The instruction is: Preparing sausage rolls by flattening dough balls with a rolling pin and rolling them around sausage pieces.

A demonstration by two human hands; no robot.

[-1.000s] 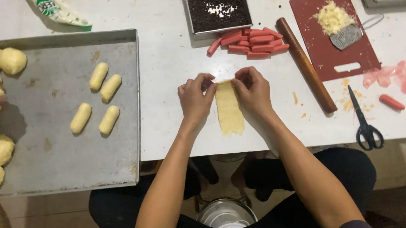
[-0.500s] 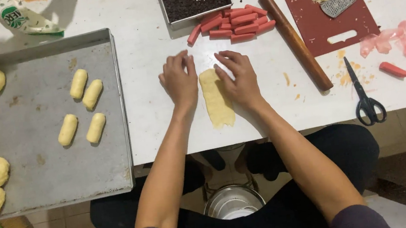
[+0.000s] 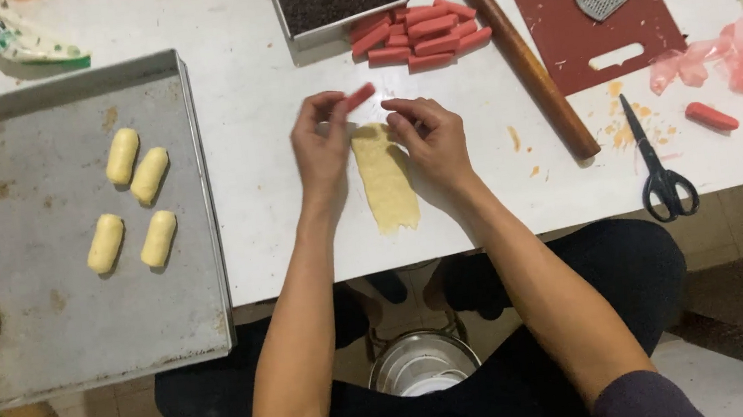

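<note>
Left hand (image 3: 321, 145): fingers pinching a red sausage piece (image 3: 360, 97) above the far end of the dough strip (image 3: 386, 179). Right hand (image 3: 429, 135): fingers curled, tips touching that far end. Dough strip flat on the white bench (image 3: 251, 111), near edge. Sausage pile (image 3: 422, 36) farther off; baking tray (image 3: 50, 297) left; rolling pin (image 3: 526, 63) right.

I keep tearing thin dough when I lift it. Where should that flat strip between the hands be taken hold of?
Judging by its pose, take the dough strip at its far short end, beside the left hand and right hand, coming from above with both. It lies flat and long; its near end looks ragged and likelier to tear.
</note>
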